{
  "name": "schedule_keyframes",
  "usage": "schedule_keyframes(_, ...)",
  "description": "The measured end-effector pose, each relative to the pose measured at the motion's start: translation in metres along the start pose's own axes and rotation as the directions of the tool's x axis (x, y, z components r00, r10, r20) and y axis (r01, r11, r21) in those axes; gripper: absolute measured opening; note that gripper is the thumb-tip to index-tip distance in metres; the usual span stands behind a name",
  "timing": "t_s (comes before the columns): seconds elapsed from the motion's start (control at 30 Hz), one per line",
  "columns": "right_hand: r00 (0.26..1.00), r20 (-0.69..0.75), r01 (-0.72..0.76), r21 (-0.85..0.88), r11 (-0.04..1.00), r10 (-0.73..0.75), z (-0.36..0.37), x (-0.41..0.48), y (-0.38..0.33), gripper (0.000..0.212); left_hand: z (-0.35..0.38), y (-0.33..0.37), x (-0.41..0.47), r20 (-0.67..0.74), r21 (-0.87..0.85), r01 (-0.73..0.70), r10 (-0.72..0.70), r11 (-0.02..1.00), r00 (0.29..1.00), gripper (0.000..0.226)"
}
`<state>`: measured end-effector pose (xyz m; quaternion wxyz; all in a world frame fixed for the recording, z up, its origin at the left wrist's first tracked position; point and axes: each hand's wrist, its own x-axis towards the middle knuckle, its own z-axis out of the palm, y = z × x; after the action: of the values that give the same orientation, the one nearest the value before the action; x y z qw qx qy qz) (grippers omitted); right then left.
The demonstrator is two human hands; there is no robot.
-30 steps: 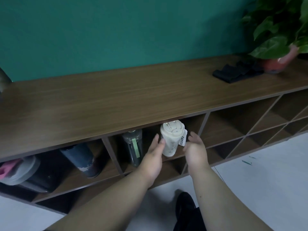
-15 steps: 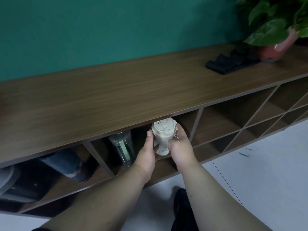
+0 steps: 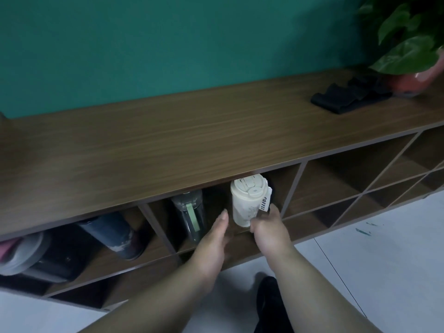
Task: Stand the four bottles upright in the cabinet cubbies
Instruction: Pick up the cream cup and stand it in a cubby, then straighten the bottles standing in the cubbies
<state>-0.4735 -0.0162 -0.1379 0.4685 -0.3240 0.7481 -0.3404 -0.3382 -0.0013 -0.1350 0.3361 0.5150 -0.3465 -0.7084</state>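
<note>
A white bottle with a "COFFEE" strap stands upright in a top-row cubby of the wooden cabinet. My right hand is at its lower right, thumb and curled fingers on the strap and base. My left hand is open just left of it, not touching. In the same cubby, to the left, a dark clear bottle with a green strap stands upright. One cubby further left holds a dark blue bottle, leaning, and a grey-lidded bottle, partly hidden.
A black cloth and a potted plant sit on the cabinet top at the far right. Cubbies to the right of the white bottle hold nothing visible. Pale floor and my dark shoe lie below.
Half a second ago both hands were wrapped around the white bottle. My left hand has since let go and pulled back; my right hand has slid down to the strap and base.
</note>
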Motion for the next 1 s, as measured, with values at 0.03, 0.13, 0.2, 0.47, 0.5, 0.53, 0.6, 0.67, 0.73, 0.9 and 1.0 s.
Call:
schedule_keyframes(0.03, 0.999, 0.038, -0.004, -0.076, 0.997, 0.007, 0.005, -0.007, 0.001, 0.048, -0.011, -0.005, -0.01, 0.007, 0.024, 0.023, -0.023, 0.999, 1.0, 0.06)
schedule_keyframes(0.13, 0.97, 0.243, 0.034, -0.132, 0.991, -0.001, 0.025, -0.023, -0.004, 0.059, -0.047, -0.013, -0.033, -0.07, 0.062, -0.009, 0.013, 0.998, 0.997, 0.048)
schedule_keyframes(0.2, 0.946, 0.312, 0.103, -0.025, 0.994, -0.09, 0.037, -0.027, -0.013, 0.076, -0.067, -0.014, -0.039, -0.181, 0.035, -0.051, 0.057, 0.998, 0.982, 0.031)
schedule_keyframes(0.47, 0.899, 0.318, 0.252, 0.185, 0.95, -0.3, 0.067, -0.024, -0.032, 0.095, -0.076, 0.018, -0.034, -0.19, 0.047, -0.265, 0.269, 0.963, 0.944, 0.078)
schedule_keyframes(0.5, 0.896, 0.32, 0.258, 0.192, 0.947, -0.309, 0.069, -0.024, -0.032, 0.094, -0.074, 0.022, -0.031, -0.202, 0.042, -0.275, 0.278, 0.96, 0.939, 0.067)
schedule_keyframes(0.53, 0.894, 0.322, 0.26, 0.197, 0.945, -0.313, 0.07, -0.023, -0.032, 0.093, -0.074, 0.022, -0.024, -0.212, 0.032, -0.295, 0.295, 0.955, 0.931, 0.047)
schedule_keyframes(0.6, 0.884, 0.326, 0.278, 0.211, 0.937, -0.335, 0.074, -0.022, -0.032, 0.089, -0.072, 0.025, -0.017, -0.232, 0.015, -0.311, 0.306, 0.95, 0.923, 0.029)
schedule_keyframes(0.67, 0.87, 0.336, 0.292, 0.236, 0.927, -0.359, 0.077, -0.022, -0.032, 0.084, -0.07, 0.029, -0.017, -0.23, 0.024, -0.286, 0.284, 0.958, 0.931, 0.036)
schedule_keyframes(0.73, 0.861, 0.339, 0.304, 0.255, 0.918, -0.379, 0.08, -0.022, -0.031, 0.081, -0.069, 0.031, -0.017, -0.223, 0.024, -0.259, 0.258, 0.966, 0.94, 0.038)
schedule_keyframes(0.9, 0.854, 0.341, 0.319, 0.257, 0.913, -0.394, 0.081, -0.02, -0.03, 0.082, -0.07, 0.028, -0.015, -0.21, -0.022, -0.275, 0.265, 0.961, 0.941, 0.032)
schedule_keyframes(1.0, 0.854, 0.338, 0.315, 0.266, 0.911, -0.395, 0.083, -0.019, -0.029, 0.082, -0.067, 0.029, -0.015, -0.205, -0.067, -0.27, 0.251, 0.961, 0.946, 0.035)
